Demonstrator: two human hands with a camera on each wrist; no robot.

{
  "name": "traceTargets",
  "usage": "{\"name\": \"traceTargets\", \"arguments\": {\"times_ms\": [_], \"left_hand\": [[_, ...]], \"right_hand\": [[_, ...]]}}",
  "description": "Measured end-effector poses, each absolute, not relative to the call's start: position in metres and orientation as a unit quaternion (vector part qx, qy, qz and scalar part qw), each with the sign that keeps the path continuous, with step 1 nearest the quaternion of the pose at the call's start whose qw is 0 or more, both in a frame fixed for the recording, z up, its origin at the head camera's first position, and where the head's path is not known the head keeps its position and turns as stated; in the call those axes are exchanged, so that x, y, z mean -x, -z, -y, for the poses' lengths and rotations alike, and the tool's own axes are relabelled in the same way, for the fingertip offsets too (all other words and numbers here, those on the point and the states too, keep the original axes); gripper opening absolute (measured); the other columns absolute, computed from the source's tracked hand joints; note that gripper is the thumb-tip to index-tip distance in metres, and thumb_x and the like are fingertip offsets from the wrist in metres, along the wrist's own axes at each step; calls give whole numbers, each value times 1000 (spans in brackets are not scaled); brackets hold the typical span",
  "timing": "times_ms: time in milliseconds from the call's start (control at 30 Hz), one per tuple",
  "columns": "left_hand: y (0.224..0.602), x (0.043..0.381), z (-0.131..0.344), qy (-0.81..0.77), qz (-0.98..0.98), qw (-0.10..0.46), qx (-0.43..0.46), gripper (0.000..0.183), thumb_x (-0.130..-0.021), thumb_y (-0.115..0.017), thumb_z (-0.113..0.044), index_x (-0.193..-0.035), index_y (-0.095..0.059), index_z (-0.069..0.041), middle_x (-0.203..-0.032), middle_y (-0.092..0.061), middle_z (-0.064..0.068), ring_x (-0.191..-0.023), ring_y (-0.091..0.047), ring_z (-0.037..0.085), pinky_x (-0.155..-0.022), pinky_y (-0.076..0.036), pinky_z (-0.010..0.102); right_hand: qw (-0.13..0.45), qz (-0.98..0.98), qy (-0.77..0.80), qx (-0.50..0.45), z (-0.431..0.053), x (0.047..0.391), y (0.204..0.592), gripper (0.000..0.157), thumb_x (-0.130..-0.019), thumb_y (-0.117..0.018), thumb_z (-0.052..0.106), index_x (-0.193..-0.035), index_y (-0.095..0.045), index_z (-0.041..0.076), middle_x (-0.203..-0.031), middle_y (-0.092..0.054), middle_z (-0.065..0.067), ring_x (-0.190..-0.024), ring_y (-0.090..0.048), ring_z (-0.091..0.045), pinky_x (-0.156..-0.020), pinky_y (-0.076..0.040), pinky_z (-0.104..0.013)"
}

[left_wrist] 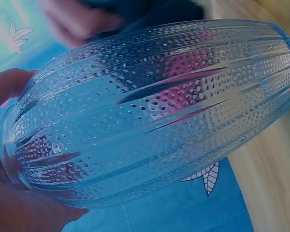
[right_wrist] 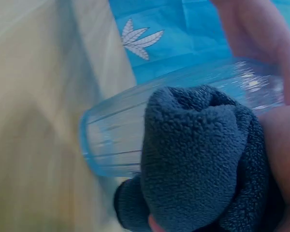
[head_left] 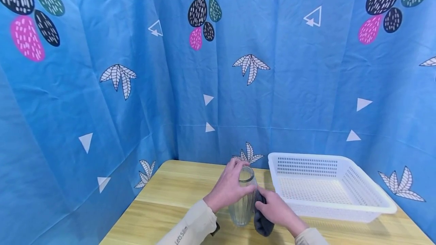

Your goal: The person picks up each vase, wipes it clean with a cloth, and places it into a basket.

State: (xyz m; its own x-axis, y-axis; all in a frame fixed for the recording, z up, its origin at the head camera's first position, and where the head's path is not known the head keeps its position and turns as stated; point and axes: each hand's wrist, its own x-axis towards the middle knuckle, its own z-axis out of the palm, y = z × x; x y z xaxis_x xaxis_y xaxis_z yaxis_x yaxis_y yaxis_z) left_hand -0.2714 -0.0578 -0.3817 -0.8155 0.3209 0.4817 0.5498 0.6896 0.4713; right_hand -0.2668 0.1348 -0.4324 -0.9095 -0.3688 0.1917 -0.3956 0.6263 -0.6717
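Observation:
A clear ribbed glass vase [head_left: 242, 209] with a dotted texture stands near the front of the wooden table, mouth up. My left hand [head_left: 231, 186] grips it round the neck, thumb on the near side and fingers over the far side. On the vase's right, my right hand [head_left: 275, 208] holds a bunched dark grey cloth [head_left: 263, 220] against or close beside the glass. The right wrist view shows the fluffy folds of the cloth [right_wrist: 193, 154] in front of the vase [right_wrist: 116, 130]. In the left wrist view the vase [left_wrist: 150, 116] fills most of the picture.
A white perforated plastic basket [head_left: 340, 207] sits on the table to the right of the hands. Behind and to the left hangs a blue patterned curtain [head_left: 293, 97]. The wooden table [head_left: 184, 180] has its left edge beside the curtain.

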Motion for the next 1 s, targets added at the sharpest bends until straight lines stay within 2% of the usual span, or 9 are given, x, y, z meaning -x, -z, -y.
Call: {"name": "traceTargets", "arguments": {"times_ms": [133, 300, 467, 600, 733, 833, 900, 1000], "left_hand": [[380, 270, 59, 295, 906, 190, 238, 63, -83, -75, -44, -138, -51, -23, -133, -52, -4, -125, -50, 17, -105, -44, 44], [378, 270, 62, 256, 913, 211, 238, 66, -83, -75, -51, -139, -53, -24, -139, -57, -9, -133, -48, 19, -108, -38, 51], [375, 268, 62, 252, 916, 196, 242, 66, -85, -75, -48, -143, -51, -26, -143, -55, -11, -136, -46, 18, -109, -36, 50], [375, 269, 61, 242, 919, 190, 247, 65, -85, -74, -43, -143, -50, -27, -144, -54, -9, -137, -45, 19, -108, -38, 51], [376, 270, 60, 235, 919, 193, 250, 69, -80, -75, -42, -142, -51, -24, -139, -55, -8, -134, -47, 20, -107, -40, 50], [377, 272, 60, 231, 918, 198, 253, 68, -81, -74, -44, -142, -51, -23, -137, -56, -9, -130, -48, 21, -105, -41, 49], [378, 273, 60, 228, 916, 204, 258, 66, -85, -72, -46, -143, -51, -23, -137, -56, -9, -128, -50, 20, -104, -42, 48], [379, 274, 60, 229, 913, 210, 265, 61, -90, -69, -48, -142, -51, -21, -137, -56, -7, -126, -52, 19, -104, -43, 46]], "right_hand": [[-25, 906, -351, -233, -135, 271, 444, 51, -92, -62, 16, -137, -56, -7, -116, -69, -20, -99, -66, -26, -81, -52, -43], [-44, 905, -353, -233, -137, 273, 443, 49, -91, -63, 15, -134, -58, -9, -124, -66, -24, -103, -66, -29, -83, -52, -46], [-3, 903, -372, -215, -139, 267, 425, 50, -90, -64, 12, -137, -58, -4, -120, -68, -19, -95, -63, -20, -78, -51, -38], [50, 899, -393, -188, -138, 260, 406, 53, -89, -64, 8, -142, -58, 7, -120, -68, -15, -85, -59, -17, -71, -48, -33], [126, 893, -389, -187, -135, 255, 387, 58, -88, -65, 7, -145, -56, 15, -128, -66, -12, -92, -59, -19, -78, -48, -37], [175, 894, -361, -202, -132, 251, 377, 60, -87, -66, 8, -146, -55, 15, -135, -62, -13, -108, -62, -27, -88, -50, -46], [184, 898, -341, -208, -130, 249, 375, 61, -87, -67, 10, -146, -54, 14, -138, -60, -16, -114, -61, -32, -91, -50, -50], [163, 908, -328, -203, -128, 248, 378, 62, -88, -66, 11, -148, -51, 13, -136, -59, -18, -107, -62, -29, -86, -52, -47]]}}
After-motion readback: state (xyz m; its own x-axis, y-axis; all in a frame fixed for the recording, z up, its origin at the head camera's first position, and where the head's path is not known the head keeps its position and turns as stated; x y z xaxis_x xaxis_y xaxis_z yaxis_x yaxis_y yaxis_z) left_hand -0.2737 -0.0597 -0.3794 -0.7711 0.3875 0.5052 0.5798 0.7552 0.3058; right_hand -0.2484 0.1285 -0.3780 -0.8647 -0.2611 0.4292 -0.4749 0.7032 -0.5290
